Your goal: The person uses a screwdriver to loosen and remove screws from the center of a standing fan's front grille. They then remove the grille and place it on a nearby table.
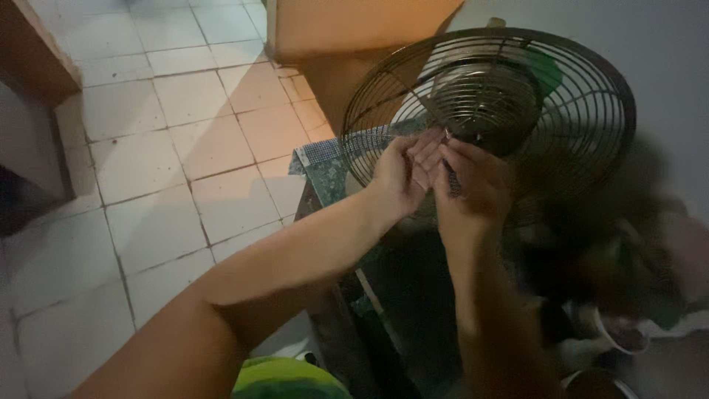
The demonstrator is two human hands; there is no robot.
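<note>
Round dark wire fan guard (583,111), tilted, domed centre, on table edge.

Both forearms reach toward one o'clock; left hand (402,174) and right hand (473,185) meet, fingers curled together.

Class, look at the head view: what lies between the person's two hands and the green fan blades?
The round dark wire fan guard lies between them. The left hand and right hand press on its front, and the green fan blades show behind its wires.
</note>
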